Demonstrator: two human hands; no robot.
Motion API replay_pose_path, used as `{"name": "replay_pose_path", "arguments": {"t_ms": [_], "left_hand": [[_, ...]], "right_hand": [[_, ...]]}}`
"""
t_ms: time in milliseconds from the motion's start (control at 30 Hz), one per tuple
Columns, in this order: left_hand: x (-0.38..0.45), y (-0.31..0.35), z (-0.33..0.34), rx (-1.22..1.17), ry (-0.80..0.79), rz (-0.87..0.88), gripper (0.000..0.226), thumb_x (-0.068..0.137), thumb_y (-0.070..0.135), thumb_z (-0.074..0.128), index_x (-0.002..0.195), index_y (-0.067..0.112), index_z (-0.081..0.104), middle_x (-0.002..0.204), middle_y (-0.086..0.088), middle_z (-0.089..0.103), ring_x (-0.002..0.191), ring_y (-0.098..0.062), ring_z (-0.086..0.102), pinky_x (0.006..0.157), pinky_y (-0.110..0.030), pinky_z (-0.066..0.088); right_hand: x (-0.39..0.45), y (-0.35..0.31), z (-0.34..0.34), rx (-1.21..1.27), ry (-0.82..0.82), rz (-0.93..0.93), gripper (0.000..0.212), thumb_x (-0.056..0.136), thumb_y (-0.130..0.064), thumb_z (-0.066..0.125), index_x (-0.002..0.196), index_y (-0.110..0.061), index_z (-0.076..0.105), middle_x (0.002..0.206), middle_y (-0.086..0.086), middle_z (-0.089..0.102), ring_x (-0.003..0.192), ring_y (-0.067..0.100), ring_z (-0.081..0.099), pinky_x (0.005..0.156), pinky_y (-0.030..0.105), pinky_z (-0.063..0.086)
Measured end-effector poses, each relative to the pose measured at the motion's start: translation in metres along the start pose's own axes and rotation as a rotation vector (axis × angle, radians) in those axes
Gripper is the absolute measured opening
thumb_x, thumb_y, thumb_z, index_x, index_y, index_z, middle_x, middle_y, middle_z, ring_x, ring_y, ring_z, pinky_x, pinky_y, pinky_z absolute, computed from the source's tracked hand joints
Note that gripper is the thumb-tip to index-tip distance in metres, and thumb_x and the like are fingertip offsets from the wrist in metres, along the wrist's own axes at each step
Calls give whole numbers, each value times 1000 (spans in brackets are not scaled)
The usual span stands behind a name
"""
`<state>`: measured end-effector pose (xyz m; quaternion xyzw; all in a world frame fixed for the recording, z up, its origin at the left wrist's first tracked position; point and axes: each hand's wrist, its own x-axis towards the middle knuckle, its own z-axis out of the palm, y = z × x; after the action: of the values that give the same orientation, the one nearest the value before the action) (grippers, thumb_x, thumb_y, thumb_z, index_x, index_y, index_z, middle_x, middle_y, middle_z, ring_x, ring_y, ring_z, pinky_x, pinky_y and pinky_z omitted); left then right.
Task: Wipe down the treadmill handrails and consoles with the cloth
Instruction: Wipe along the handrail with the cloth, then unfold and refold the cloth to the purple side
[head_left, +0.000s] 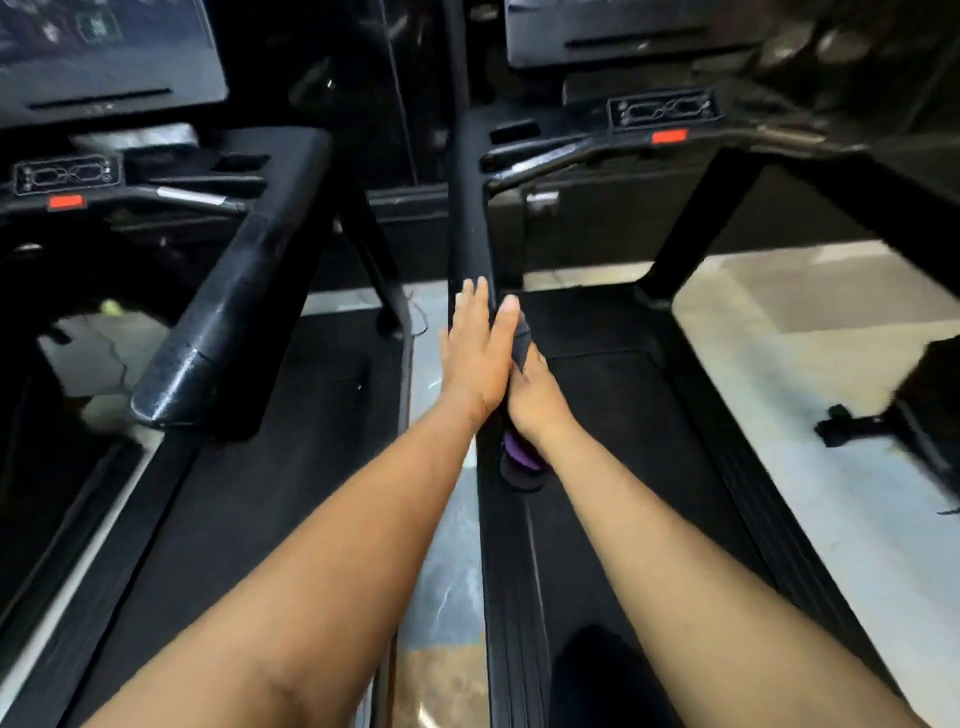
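Note:
A long black handrail (467, 208) of the right-hand treadmill runs from its console (660, 111) toward me in the middle of the view. My left hand (478, 353) lies flat along the rail's near end, fingers straight and thumb out. My right hand (535, 395) sits right beside it on the rail's right side, gripping a dark grey cloth (521, 338); a bunched end with a purple patch (519, 454) hangs below the wrist. The rail under both hands is hidden.
A second treadmill stands at the left with a thick black handrail (223, 322), a console (67, 176) and a screen (104, 52). The right treadmill's belt (623, 467) lies below my arms. Light floor (810, 364) and a dark piece of equipment (883, 415) are at the right.

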<state>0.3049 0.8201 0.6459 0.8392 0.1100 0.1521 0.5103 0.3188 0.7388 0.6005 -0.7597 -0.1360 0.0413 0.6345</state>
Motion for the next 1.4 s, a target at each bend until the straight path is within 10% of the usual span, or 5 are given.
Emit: {"name": "replay_pose_path", "arguments": {"t_ms": [267,667,1000,1233,1400], "left_hand": [[-181,-2,-67,-402,-254,76,47,99,52,59,141,29,57,138,6,66,131,-7,58,116,-39,42],[-265,-7,-187,-329,-360,-34,19,106,38,52,110,40,71,106,16,77,101,0,71,87,-15,53],[-270,-32,-221,44,-132,154,31,101,47,57,78,28,65,70,19,66,72,-6,61,69,-32,49],[-310,-14,-197,-65,-367,276,23,98,40,64,84,22,67,73,10,62,71,-8,55,72,-34,46],[-348,10,-207,-72,-352,318,18,100,33,66,93,18,73,83,1,71,78,-6,61,79,-32,51]], "right_hand": [[-151,-62,22,203,155,63,46,93,-58,58,116,-20,70,110,7,76,107,20,72,99,45,55],[-266,-124,43,164,-2,114,60,102,-39,62,157,-30,39,151,-15,50,138,1,48,120,30,36],[-307,-106,16,-434,54,-12,48,85,-43,80,64,-19,44,55,-10,44,52,7,38,56,31,32],[-342,-113,9,-425,-122,-167,63,89,-37,80,145,-31,52,145,-16,53,133,-2,47,111,18,35],[-383,-106,5,-273,-259,-101,31,86,-39,78,110,-26,65,107,-2,73,101,9,66,90,35,51]]}}
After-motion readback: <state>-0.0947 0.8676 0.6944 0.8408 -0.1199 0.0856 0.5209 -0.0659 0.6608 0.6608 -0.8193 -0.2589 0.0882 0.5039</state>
